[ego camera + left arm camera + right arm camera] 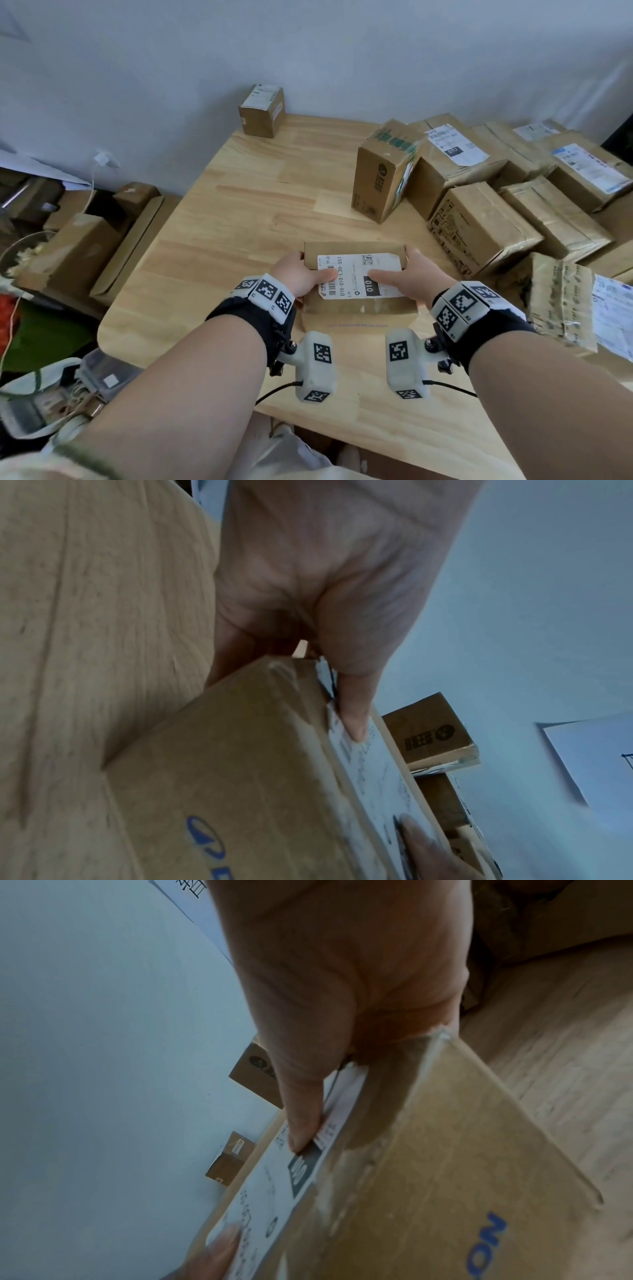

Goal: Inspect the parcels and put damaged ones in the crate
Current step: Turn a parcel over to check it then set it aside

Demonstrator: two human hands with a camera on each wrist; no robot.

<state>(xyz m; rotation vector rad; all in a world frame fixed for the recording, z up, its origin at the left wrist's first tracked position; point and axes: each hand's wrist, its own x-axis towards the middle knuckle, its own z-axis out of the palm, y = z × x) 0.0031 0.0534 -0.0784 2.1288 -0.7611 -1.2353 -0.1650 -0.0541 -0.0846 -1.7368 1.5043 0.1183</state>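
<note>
- pale wooden table (260, 205) with rounded corners, set against a plain white wall (137, 85)
- white cable (91, 192) hanging down the wall at left
- clear plastic bin (113, 373) on the floor by the table's near-left corner

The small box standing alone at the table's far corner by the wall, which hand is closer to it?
Left. The left hand grips the held parcel's left end, below the small box; the right hand grips the far end.
</note>
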